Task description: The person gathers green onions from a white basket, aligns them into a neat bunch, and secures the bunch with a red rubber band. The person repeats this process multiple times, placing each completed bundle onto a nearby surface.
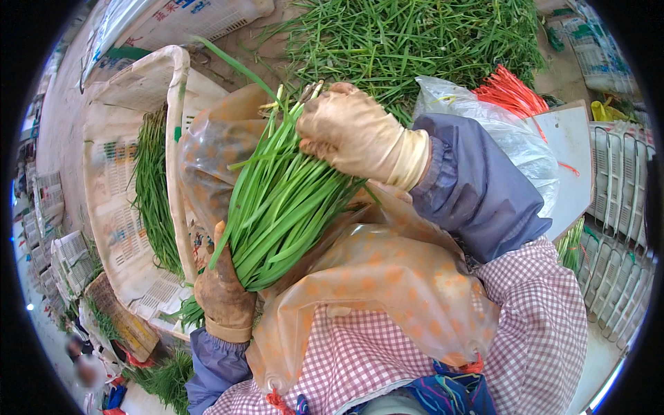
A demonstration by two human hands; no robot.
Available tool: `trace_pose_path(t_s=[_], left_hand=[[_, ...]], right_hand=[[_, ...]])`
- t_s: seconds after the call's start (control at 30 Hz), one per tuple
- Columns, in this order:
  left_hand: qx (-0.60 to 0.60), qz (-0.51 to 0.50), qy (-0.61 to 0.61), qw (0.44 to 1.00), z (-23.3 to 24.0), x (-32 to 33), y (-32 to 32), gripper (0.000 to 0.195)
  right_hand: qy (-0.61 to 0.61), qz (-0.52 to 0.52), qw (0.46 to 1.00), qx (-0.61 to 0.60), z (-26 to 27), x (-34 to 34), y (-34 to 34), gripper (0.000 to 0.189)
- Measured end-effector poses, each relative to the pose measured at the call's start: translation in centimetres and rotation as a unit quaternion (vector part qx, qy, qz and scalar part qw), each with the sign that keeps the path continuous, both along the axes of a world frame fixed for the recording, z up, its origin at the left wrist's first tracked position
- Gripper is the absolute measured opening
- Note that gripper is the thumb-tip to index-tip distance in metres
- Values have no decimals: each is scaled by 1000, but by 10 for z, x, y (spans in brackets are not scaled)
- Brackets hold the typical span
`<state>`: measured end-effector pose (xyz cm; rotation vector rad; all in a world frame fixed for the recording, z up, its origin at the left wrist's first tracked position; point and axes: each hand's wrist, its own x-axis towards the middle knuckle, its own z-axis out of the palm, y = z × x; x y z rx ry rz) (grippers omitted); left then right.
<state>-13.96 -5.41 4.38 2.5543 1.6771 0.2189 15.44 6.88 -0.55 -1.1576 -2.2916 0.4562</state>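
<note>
A loose bunch of garlic chives [282, 207] lies slantwise over my lap, stem ends up and leaf tips towards me. My right hand [353, 132], in a soiled cream rubber glove, grips it near the stem ends, fingers curled over the top. My left hand [225, 290], in a brown-stained glove, holds the leafy end from the left side. Its thumb points up along the leaves, while its other fingers are hidden beneath them. Under the bunch, a translucent plastic apron [384, 264] with orange spots covers my legs.
A white plastic crate [176, 104] on the left holds more chives [153, 197]. Ahead lies a large heap of loose greens [415, 36]. Red ties [511, 93] and a clear plastic bag [529, 150] rest on a white board [568, 155] at right. Stacked crates [617, 181] stand beyond.
</note>
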Motion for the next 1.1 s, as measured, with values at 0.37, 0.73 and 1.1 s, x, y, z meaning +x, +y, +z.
trace_pose_path(t_s=[0.37,0.73,1.1], left_hand=[[11,-3,-1,1000,-8,-4,-2,83],[34,-5,-42,999,-12,-7,-6,83],[60,-30,-31,997,-13,-5,-9,74]], right_hand=[[-5,-143,988,61,30,103,35,39],[463,20,866,-187,24,-17,-3,17],[247,-218,944,-20,37,111,22,22]])
